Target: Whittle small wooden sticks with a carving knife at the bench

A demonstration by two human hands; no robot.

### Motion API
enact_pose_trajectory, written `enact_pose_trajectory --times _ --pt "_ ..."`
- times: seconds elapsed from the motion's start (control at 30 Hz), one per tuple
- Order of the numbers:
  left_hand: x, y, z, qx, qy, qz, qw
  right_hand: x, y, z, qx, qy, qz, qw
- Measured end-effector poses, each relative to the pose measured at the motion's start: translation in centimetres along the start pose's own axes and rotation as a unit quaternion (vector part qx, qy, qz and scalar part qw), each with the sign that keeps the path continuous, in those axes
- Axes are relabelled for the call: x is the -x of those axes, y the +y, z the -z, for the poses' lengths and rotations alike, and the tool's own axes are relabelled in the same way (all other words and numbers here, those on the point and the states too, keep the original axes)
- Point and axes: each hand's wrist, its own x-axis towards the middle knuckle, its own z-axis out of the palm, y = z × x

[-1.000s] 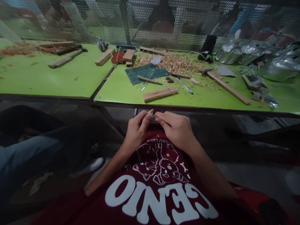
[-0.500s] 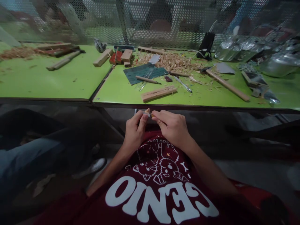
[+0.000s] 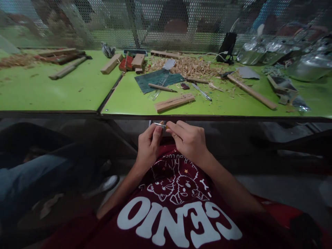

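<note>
Below the table's front edge, over my lap, both hands meet. My left hand (image 3: 149, 141) is closed round a small piece of wood (image 3: 161, 122), whose tip shows above the fingers. My right hand (image 3: 190, 139) grips a small knife; its thin metal blade (image 3: 159, 125) points left and lies against the wood beside my left thumb. Most of the knife's handle and of the wood is hidden by the fingers.
On the green table (image 3: 121, 105) are a carved wood block (image 3: 175, 103), wood shavings (image 3: 199, 67), a pen (image 3: 202, 92), green sheets (image 3: 150, 80), a hammer (image 3: 251, 91) and metal kettles (image 3: 310, 65). A person's leg (image 3: 36, 169) is at the left.
The blade now shows more clearly and further left across the wood. Both hands have shifted very slightly left, still holding the same things.
</note>
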Motion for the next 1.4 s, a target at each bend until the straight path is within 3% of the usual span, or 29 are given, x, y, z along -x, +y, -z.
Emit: enact_pose_trajectory --times 0.27,0.37,0.47,0.6,0.73,0.93,1.07,1.17,1.23,1.3,1.4 --pt "-0.4 1.2 -0.4 0.133 -0.093 0.089 0.983 0.3 0.9 0.0 -0.028 0.043 -0.019 0.998" --pt "-0.6 1.5 -0.3 0.217 -0.145 0.178 0.949 0.2 1.5 0.3 -0.034 0.091 -0.039 0.994" --pt "-0.9 1.7 0.1 0.303 -0.202 0.268 0.892 -0.4 2.6 1.1 -0.116 0.139 -0.089 0.979" --pt "-1.3 1.8 0.4 0.38 -0.235 0.308 0.84 -0.5 3.5 1.9 -0.261 0.063 -0.164 0.949" --pt "-1.2 1.7 0.2 0.385 -0.218 0.317 0.839 0.1 3.1 2.2 -0.298 -0.017 -0.163 0.94" --pt "-0.5 2.1 0.2 0.321 -0.222 0.265 0.882 0.4 1.8 2.9 -0.19 -0.056 -0.017 0.98" --pt "-1.1 2.4 0.6 0.266 -0.24 0.229 0.905 -0.1 2.0 2.8 -0.05 -0.073 0.001 0.996" --pt "-3.4 2.6 0.9 0.185 -0.288 0.179 0.922 -1.0 2.7 2.9 0.0 -0.089 -0.003 0.996" --pt "-5.9 2.9 1.1 0.113 -0.322 0.102 0.935 -1.9 3.4 3.1 0.014 -0.097 -0.02 0.995" --pt "-8.5 3.1 1.2 0.01 -0.346 -0.019 0.938 -3.0 4.3 3.4 0.014 -0.093 -0.04 0.995" --pt "-11.8 3.3 1.0 -0.128 -0.324 -0.165 0.923 -4.2 5.5 3.6 0.02 -0.067 -0.068 0.995"
